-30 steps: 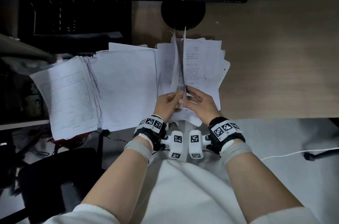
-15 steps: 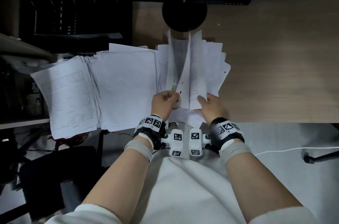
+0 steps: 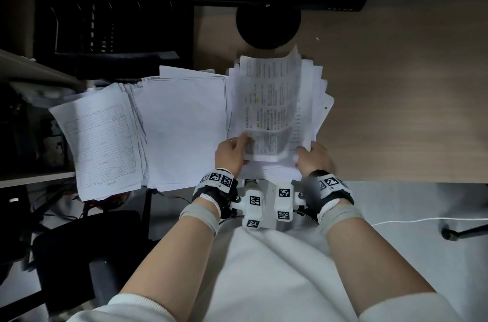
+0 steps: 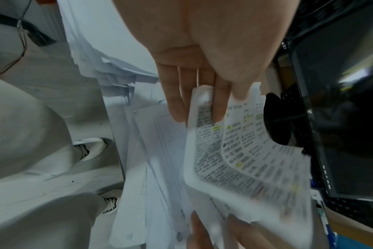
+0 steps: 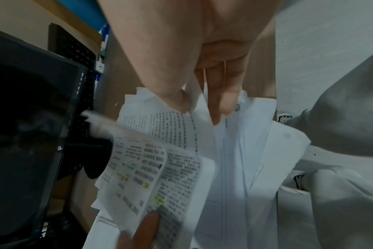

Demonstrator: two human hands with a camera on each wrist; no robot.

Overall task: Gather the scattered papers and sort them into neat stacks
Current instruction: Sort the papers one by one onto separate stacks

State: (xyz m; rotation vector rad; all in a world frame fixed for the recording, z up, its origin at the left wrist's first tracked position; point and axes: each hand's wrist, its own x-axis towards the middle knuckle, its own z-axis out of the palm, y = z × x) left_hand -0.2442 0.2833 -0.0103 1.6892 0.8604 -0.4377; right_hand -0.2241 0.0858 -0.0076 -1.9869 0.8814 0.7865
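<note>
step: sorting rightmost pile (image 3: 314, 100) | left hand (image 3: 230, 154) pinched printed sheet (image 3: 269, 105), right hand (image 3: 314, 160) pinched pile's near edge | next: likely move sheet to matching stack (image 3: 182, 131), square edges

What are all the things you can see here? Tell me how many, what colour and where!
printed sheets: a few, white with black text and yellow marks, lifted over the right pile, held at both near corners
right pile: one, white, fanned out on the desk under the lifted sheets
middle stack: one, white, top sheet almost blank, left of the right pile
left stack: one, white, top sheet a lined form, overhanging the desk's left end
desk: one, light brown wood
monitor: one, black, at the desk's far edge
round stand base: one, black, behind the right pile
keyboard: one, black, beyond the monitor
shoes: two, white and black, on the floor
left hand: pinches the printed sheets
right hand: grips their right corner
</note>
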